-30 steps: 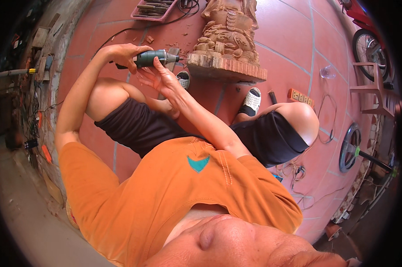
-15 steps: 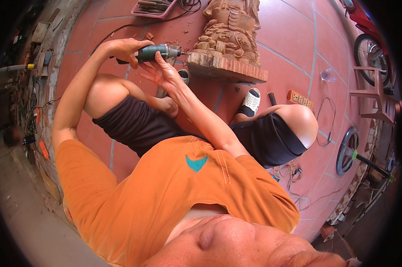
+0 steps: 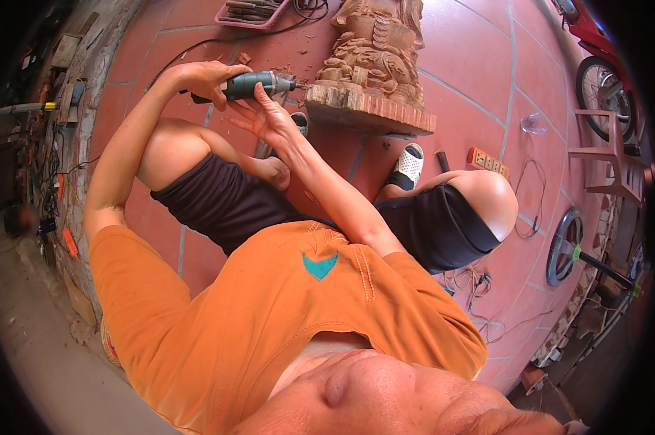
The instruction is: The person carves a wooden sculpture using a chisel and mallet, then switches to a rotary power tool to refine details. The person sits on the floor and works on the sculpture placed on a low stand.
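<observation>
Dark-green cylindrical power tool with a grey nose (image 3: 245,86), upper left of the frame, left hand (image 3: 205,80) with fingers clamped round its rear; right hand (image 3: 275,129) below, thumb along its side, other fingers slightly apart; thin metal bit (image 3: 300,86) at the corner of a brown carved wooden figure (image 3: 374,72), upper centre

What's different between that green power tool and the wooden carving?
The power tool is small and fairly smooth; the carving is much larger and covered in raised shapes. The power tool is dark green and grey, the carving brown. The left hand grips the power tool, while no hand holds the carving. Both are in front of the person, close together.
</observation>
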### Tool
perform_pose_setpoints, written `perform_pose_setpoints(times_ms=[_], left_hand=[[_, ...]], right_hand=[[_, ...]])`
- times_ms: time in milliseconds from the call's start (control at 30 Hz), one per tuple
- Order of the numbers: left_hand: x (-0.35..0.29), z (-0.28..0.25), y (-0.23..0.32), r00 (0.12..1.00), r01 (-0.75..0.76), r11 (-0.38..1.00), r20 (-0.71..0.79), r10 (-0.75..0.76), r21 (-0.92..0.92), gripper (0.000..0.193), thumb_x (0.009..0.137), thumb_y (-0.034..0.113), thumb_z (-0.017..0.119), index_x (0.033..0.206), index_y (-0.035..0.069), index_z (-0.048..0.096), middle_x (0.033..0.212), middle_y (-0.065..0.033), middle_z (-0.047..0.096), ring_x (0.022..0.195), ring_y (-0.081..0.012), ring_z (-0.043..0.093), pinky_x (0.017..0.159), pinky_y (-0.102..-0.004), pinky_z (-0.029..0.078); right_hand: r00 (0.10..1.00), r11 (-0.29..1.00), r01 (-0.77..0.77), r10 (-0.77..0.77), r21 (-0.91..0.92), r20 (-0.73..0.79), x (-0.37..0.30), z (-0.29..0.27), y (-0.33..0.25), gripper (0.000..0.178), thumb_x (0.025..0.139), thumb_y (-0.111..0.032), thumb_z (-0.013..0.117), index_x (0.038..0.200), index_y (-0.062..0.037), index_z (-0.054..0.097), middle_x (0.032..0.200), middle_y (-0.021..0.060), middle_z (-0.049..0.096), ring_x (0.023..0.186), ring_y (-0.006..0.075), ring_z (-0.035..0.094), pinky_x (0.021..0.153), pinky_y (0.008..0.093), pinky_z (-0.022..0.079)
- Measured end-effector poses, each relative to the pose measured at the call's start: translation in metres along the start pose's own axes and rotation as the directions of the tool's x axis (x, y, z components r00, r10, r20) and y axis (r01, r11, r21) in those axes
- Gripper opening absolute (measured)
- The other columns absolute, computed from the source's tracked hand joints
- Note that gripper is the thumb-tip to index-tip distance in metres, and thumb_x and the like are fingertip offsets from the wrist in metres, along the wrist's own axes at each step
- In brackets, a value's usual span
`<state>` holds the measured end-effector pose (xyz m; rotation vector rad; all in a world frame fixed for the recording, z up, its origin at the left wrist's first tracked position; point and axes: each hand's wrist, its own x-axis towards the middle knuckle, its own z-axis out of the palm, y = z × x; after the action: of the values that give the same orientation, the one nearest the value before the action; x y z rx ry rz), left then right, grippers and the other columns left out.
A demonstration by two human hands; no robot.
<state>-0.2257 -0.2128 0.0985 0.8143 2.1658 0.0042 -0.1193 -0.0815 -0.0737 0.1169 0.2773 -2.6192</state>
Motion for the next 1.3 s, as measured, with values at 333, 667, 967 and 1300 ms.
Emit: perform_pose_setpoints(times_ms=[333, 667, 967, 1300], left_hand=[[0.0, 0.001, 0.002, 0.999, 0.046, 0.999, 0.005, -0.046, 0.02, 0.098, 0.064, 0.013, 0.078, 0.152, 0.022, 0.035, 0.084, -0.0149, 0.066, 0.076, -0.0314, 0.068, 0.066, -0.0448, 0.056], [0.001, 0.0, 0.0, 1.0, -0.001, 1.0, 0.013, 0.001, -0.012, 0.098, 0.063, 0.013, 0.078, 0.151, 0.021, 0.037, 0.09, -0.0159, 0.068, 0.078, -0.032, 0.069, 0.069, -0.0449, 0.056], [0.003, 0.002, 0.0, 0.999, 0.035, 0.999, 0.023, -0.035, -0.003, 0.098, 0.063, 0.014, 0.077, 0.151, 0.02, 0.036, 0.089, -0.0159, 0.067, 0.079, -0.0315, 0.069, 0.069, -0.0454, 0.055], [0.001, 0.002, -0.004, 1.0, -0.016, 1.0, 0.009, 0.016, 0.023, 0.098, 0.063, 0.016, 0.079, 0.151, 0.02, 0.036, 0.09, -0.0164, 0.068, 0.078, -0.0338, 0.069, 0.069, -0.0451, 0.055]], right_hand=[[1.0, 0.999, 0.011, -0.012, -0.043, -0.01, -0.002, 0.003, -0.003, 0.062, 0.092, -0.044, 0.074, 0.142, -0.0183, 0.049, 0.141, 0.0105, 0.057, 0.134, 0.0353, 0.054, 0.099, 0.0659, 0.05], [1.0, 1.0, -0.004, 0.004, -0.015, -0.007, -0.001, 0.0, 0.0, 0.065, 0.09, -0.043, 0.077, 0.142, -0.0183, 0.049, 0.141, 0.0109, 0.057, 0.134, 0.0373, 0.053, 0.1, 0.0673, 0.049], [1.0, 1.0, 0.007, -0.007, -0.025, -0.01, -0.002, 0.002, -0.003, 0.063, 0.09, -0.043, 0.076, 0.142, -0.0179, 0.049, 0.142, 0.0101, 0.056, 0.135, 0.037, 0.052, 0.102, 0.0676, 0.048], [1.0, 0.999, 0.002, -0.001, -0.055, 0.004, -0.004, 0.004, -0.002, 0.062, 0.091, -0.046, 0.074, 0.142, -0.0176, 0.05, 0.141, 0.0101, 0.057, 0.134, 0.034, 0.054, 0.1, 0.0665, 0.05]])
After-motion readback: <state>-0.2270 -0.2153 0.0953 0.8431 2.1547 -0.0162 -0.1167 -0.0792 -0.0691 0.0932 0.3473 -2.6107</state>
